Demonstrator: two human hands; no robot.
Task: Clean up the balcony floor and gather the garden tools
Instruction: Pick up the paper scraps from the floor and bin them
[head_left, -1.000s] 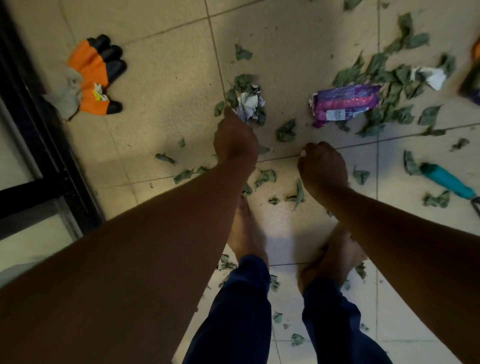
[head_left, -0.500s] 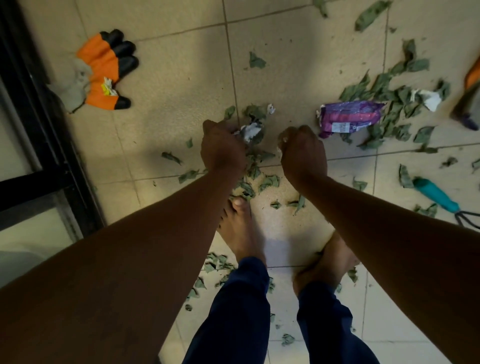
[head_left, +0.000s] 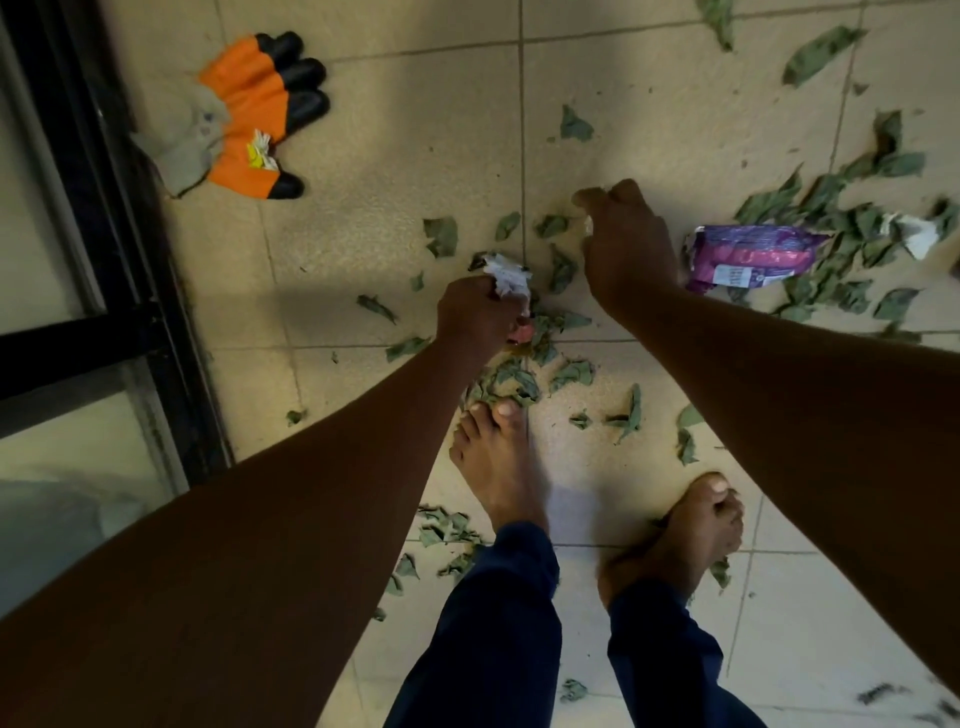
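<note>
The left hand (head_left: 480, 317) grips a crumpled white paper (head_left: 506, 278), fingers curled round it, with a few leaves bunched under the fist. The right hand (head_left: 626, 244) reaches out over the floor (head_left: 384, 145) with its fingers curled; a small white scrap shows at its palm, though what it holds cannot be told. Torn green leaves (head_left: 519, 379) lie scattered on the tiles, thickest just ahead of the bare feet and to the right. A purple wrapper (head_left: 748, 257) lies on the floor just beside the right wrist, with another white paper scrap (head_left: 917, 234) beyond it among the leaves. An orange and black glove (head_left: 249, 124) lies well apart at upper left, near the dark door frame (head_left: 104, 208).
</note>
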